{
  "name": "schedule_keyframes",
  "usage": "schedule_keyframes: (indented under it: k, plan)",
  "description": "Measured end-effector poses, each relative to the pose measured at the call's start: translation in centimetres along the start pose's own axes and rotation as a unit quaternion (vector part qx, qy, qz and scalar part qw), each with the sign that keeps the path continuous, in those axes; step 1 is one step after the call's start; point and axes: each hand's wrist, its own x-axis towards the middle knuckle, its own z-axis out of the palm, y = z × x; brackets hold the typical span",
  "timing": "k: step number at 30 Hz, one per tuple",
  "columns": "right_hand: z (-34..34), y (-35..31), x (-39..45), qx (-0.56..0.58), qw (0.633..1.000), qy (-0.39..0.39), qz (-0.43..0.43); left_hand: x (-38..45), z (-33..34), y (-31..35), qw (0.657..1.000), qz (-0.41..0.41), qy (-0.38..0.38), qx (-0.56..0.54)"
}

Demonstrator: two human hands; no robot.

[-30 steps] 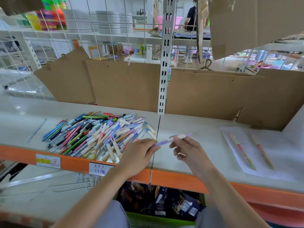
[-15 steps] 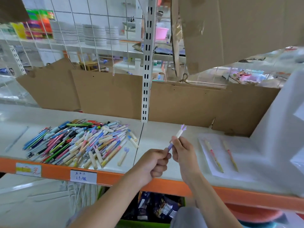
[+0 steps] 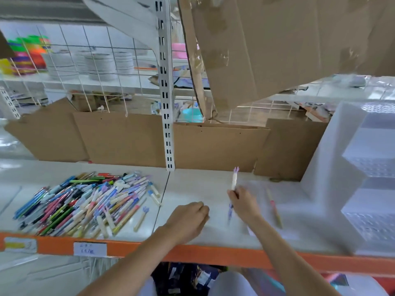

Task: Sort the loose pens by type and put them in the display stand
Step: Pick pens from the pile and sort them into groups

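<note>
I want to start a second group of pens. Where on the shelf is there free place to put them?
Bare shelf lies between the pen pile and the right hand, in front of the cardboard. The left side is crowded with pens; the display stand fills the right end.

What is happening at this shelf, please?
A person is sorting pens. The right hand holds one white and purple pen upright, near the clear display stand. The left hand holds nothing, its fingers curled above the shelf. A large pile of loose pens still waits on the left.
</note>
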Motion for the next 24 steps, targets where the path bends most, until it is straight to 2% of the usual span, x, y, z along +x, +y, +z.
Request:
schedule_keyframes:
  k: [5, 8, 12, 16, 20, 24]
  plan:
    - [-1.7, 2.8, 0.9, -0.262, 0.964, -0.013, 0.043, -0.9, 2.0, -3.1, 0.997, 0.0, 0.066, -0.03]
    - [-1.7, 3.3, 0.9, -0.318, 0.947, 0.007, 0.046, -1.2, 2.8, -4.2, 0.998, -0.017, 0.059, -0.033]
    - [-1.2, 2.0, 0.3, -0.323, 0.946, 0.004, 0.012, -1.9, 3.4, -5.0, 0.995, -0.017, 0.075, -0.055]
    - [1.2, -1.2, -1.8, -0.316, 0.945, -0.012, -0.084, -3.4, 2.4, -6.1, 0.991, -0.035, 0.109, -0.068]
    - [5.3, -4.3, -3.8, -0.255, 0.95, -0.084, -0.162, -5.5, 1.5, -8.8, 0.98, -0.127, 0.144, -0.057]
    - [9.1, -6.3, -4.4, -0.215, 0.954, -0.099, -0.183, -7.8, 1.2, -11.4, 0.96, -0.242, 0.139, -0.01]
